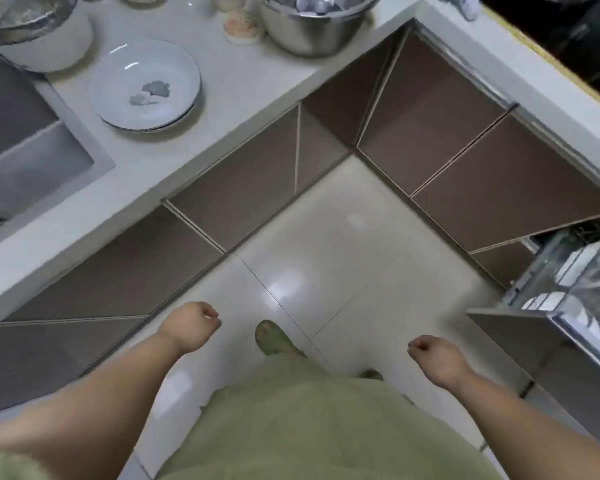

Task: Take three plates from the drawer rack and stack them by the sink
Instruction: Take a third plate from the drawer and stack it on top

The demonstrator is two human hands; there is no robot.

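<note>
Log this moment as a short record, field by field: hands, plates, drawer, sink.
left hand: loosely curled, holding nothing, over the floor
right hand: loosely curled, holding nothing
plates: stacked on the counter right of the sink; at least two rims visible, exact count unclear
sink: at the left edge, set into the counter
drawer rack: pulled open at right, contents blurred
steel pot: on the counter behind the plates

A stack of plates (145, 85) sits on the worktop (243, 77) at 11 o'clock, just right of the sink (21, 147). A metal pot (312, 26) stands at 12 o'clock behind it. The open drawer rack (575, 285) lies at 3 o'clock, holding dishes.
</note>
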